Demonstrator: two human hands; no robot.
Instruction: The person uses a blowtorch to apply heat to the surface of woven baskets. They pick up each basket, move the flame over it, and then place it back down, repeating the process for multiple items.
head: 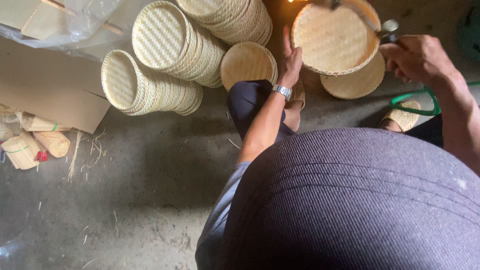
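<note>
**Tray held up to the flame**

My left hand (290,60) has its fingers pressed flat against the rim of a round woven tray (334,39), tilting it up, I judge so its edge meets the small flame (296,1) at the top. My right hand (415,57) is closed around a metal tool (387,27) (its kind I cannot tell) touching the tray's right edge. Another tray (357,82) lies below, stacks of trays (170,55) crowd the left, and a green hose (417,102) runs beside my right arm.
</note>
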